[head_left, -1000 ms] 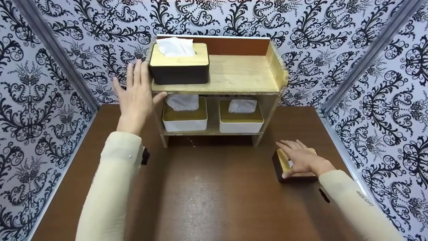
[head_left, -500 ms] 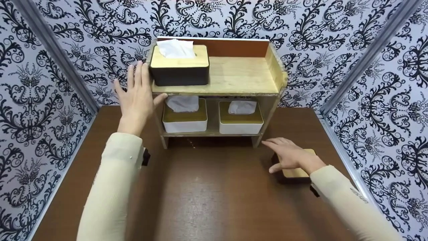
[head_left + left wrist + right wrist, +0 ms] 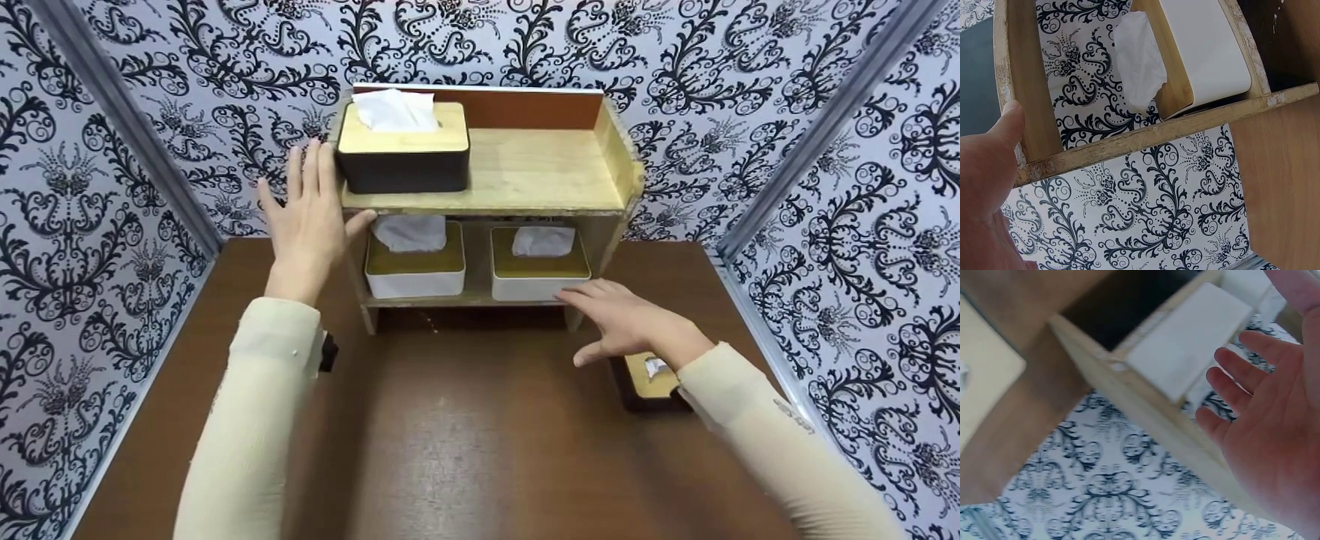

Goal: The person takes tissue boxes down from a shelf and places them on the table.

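Note:
A two-tier wooden shelf [image 3: 547, 169] stands at the back of the table. My left hand [image 3: 306, 225] rests on its left side, fingers straight, with the thumb on the top board's front edge; the left wrist view shows that thumb [image 3: 1009, 121] on the wood. A black tissue box [image 3: 405, 172] with a light wooden lid sits beside this hand on the upper tier. Below are two white tissue boxes, a left one [image 3: 416, 283] and a right one [image 3: 540, 288]. My right hand [image 3: 634, 322], holding nothing, has its fingers spread before the shelf's lower right corner.
Another dark tissue box [image 3: 652, 386] with a wooden lid lies on the brown table [image 3: 450, 450] at the right, partly hidden by the right hand and sleeve. Patterned walls [image 3: 750, 97] with metal corner posts enclose the table on the back and sides.
My right hand has lifted away from the dark box on the table and moved left and forward toward the shelf. That box stays put. My left hand keeps its place on the shelf.

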The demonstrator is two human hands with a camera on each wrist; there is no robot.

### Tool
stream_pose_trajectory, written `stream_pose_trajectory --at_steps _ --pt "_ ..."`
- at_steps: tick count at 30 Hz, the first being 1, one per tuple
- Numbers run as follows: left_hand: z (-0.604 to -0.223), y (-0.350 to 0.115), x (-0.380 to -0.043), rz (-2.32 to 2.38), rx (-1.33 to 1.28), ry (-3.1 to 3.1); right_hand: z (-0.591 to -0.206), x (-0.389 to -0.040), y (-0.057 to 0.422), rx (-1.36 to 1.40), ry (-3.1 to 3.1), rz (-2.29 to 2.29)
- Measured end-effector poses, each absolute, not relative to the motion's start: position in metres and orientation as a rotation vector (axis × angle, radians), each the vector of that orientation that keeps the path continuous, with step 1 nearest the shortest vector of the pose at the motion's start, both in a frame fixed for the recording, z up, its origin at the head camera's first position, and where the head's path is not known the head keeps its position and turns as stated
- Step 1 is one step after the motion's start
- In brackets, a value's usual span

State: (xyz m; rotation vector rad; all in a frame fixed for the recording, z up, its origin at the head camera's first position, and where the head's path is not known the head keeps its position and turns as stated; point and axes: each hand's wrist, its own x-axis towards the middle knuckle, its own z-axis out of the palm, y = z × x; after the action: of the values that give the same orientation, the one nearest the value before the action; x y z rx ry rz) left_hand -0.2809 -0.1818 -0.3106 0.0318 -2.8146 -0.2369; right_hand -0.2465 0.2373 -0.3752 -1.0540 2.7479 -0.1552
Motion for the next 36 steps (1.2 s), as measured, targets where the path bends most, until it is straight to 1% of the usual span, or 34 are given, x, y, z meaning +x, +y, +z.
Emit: stream_pose_trajectory --at_steps 19,29,36 --pt "-0.310 -0.183 -0.281 -0.234 0.016 -2.823 -0.292 -0.258 0.175 -1.208 2.748 -0.018" --pt "-0.310 -0.183 -0.280 -0.252 0.018 -2.821 -0.260 -0.261 0.149 -1.188 2.738 0.019" --pt "-0.310 -0.182 -0.280 -0.228 0.024 -2.828 -0.235 -0.266 0.138 -1.083 2.711 -0.094"
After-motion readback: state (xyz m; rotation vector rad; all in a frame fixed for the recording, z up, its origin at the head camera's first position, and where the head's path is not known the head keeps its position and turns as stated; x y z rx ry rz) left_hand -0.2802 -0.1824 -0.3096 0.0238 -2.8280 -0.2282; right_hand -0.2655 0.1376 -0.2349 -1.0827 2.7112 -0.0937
